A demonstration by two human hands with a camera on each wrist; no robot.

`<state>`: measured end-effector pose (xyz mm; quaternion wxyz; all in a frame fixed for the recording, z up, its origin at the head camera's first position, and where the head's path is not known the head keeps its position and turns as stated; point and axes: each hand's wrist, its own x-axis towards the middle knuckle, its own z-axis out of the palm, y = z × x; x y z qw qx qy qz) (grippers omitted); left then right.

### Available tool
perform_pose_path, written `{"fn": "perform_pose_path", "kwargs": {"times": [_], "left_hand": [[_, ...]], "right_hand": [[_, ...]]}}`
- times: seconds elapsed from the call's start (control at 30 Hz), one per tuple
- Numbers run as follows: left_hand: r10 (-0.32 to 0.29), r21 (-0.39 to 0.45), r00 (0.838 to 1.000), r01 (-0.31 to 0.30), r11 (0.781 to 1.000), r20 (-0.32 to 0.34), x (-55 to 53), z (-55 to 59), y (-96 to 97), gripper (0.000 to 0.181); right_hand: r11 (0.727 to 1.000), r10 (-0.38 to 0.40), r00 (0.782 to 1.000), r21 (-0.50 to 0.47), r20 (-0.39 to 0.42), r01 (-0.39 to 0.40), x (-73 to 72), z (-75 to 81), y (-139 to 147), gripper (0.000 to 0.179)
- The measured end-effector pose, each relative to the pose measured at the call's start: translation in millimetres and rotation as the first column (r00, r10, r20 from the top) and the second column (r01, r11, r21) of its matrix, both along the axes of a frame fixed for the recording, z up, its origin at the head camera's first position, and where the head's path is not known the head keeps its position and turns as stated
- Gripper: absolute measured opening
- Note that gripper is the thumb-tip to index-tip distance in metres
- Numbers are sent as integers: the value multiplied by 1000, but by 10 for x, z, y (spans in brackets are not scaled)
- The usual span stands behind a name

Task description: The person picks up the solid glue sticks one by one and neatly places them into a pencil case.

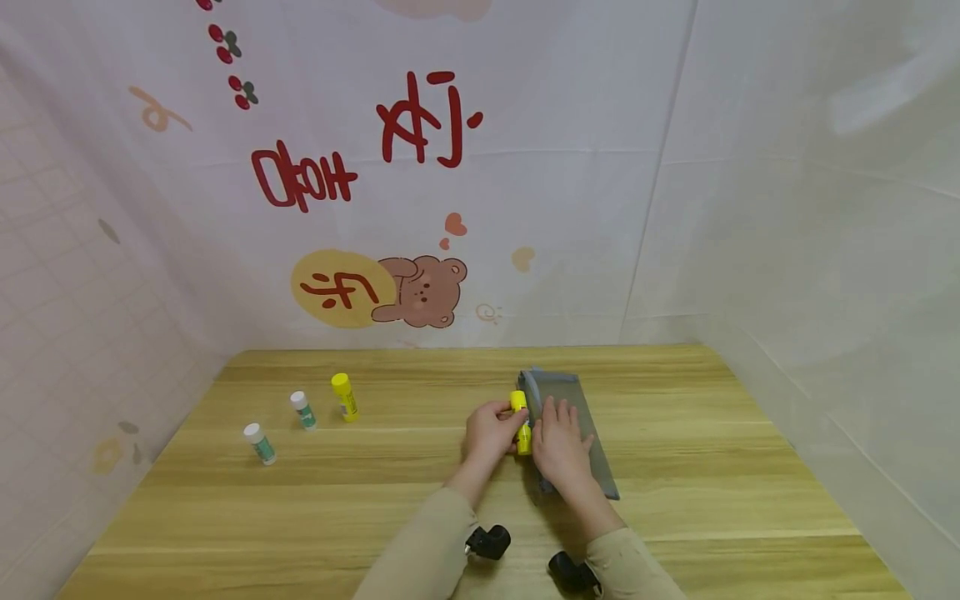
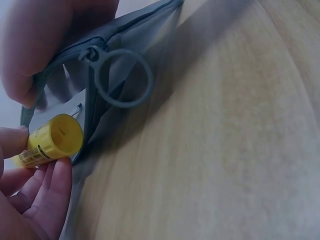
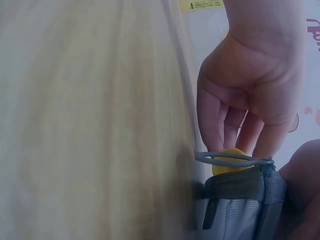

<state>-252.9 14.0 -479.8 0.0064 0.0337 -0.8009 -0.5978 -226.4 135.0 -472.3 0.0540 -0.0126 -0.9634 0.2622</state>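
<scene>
Here's the yellow tube (image 2: 54, 140), lower left in the left-wrist view, right at the open mouth of the grey mesh pouch (image 1: 562, 386). The left hand (image 1: 489, 435) pinches it, thumb on one side, fingers on the other, and that looks like the first weak spot: smooth round plastic, so a loosening thumb could let it twist or drop and roll. Now the mouth itself: soft cloth, and if the lip sags, the tube's blunt end could butt against the zip edge. Watch that ring pull (image 2: 149, 82) too! In the right-wrist view it crosses right by the yellow end, and a snag there could drag the lip askew. Over the pouch, centre right of the head view, the right hand (image 1: 561, 442) lies with fingers spread; ease that pressure and the light pouch may skid on the table (image 1: 690, 417). Out to the left of the frame, well apart, a second yellow tube (image 1: 345, 398) and two white-capped tubes (image 1: 260, 444) look upright; narrow bases, so a careless sleeve could topple them.
</scene>
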Motion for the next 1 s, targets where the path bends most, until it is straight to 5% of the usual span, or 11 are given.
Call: {"fn": "perform_pose_path", "kwargs": {"times": [0.43,0.67,1.0], "left_hand": [[-21,-46,999,23,999,34,-8,5,33,32],[-47,86,998,44,995,29,-4,2,10,40],[5,246,1000,-9,969,19,75,2,-42,37]], "right_hand": [[1000,0,1000,-24,-9,-1,26,6,-5,51],[1000,3,999,-5,-34,-3,35,2,-5,51],[999,-11,994,46,-104,16,40,35,21,50]]}}
